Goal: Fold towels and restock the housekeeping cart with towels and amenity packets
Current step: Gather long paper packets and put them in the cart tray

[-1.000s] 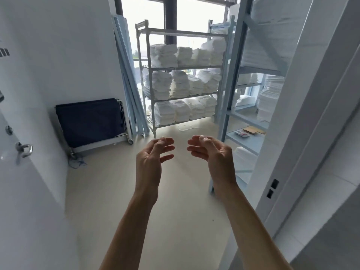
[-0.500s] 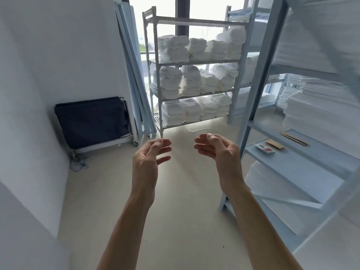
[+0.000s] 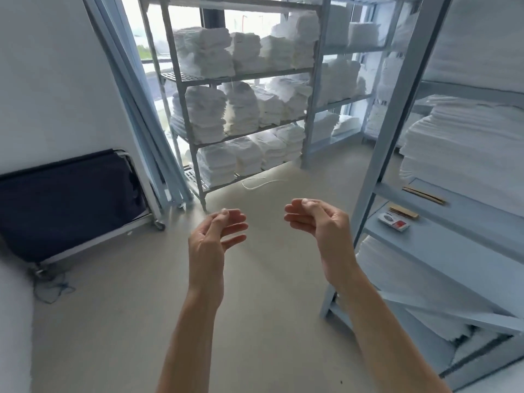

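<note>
Both hands up in front of me, holding nothing. Left hand point(image 3: 213, 236) has fingers loosely curled, thumb tip near the index, palm facing right. Right hand point(image 3: 317, 219) mirrors it, fingers loosely curled toward the left one, w/ a clear gap between the two. Bare forearms, no sleeves.

Under them: pale beige floor point(image 3: 255, 321), smooth. A thin white string point(image 3: 262, 183) lies on it just in front of the wire rack point(image 3: 309, 109).

That rack stands straight ahead against a bright window, three shelves packed w/ folded white towels point(image 3: 204, 109) in short stacks, side by side on every level. Behind it, a second rack w/ more white stacks, partly hidden.

To my right, close by, a pale blue shelf unit point(image 3: 397, 114) w/ tall piles of flat white linen point(image 3: 465, 148) on upper & lower levels. On its middle shelf: a small red & white packet point(image 3: 393, 221), and beside it some tan flat strips; can't tell what they are.

Left side: plain white wall, long pale blue bars point(image 3: 136, 109) leaning in the corner next to the rack. Low against the wall, a folded cart point(image 3: 68, 202) w/ dark navy fabric & a metal frame on small wheels. Blue thread tangle on the floor near its left end.
</note>
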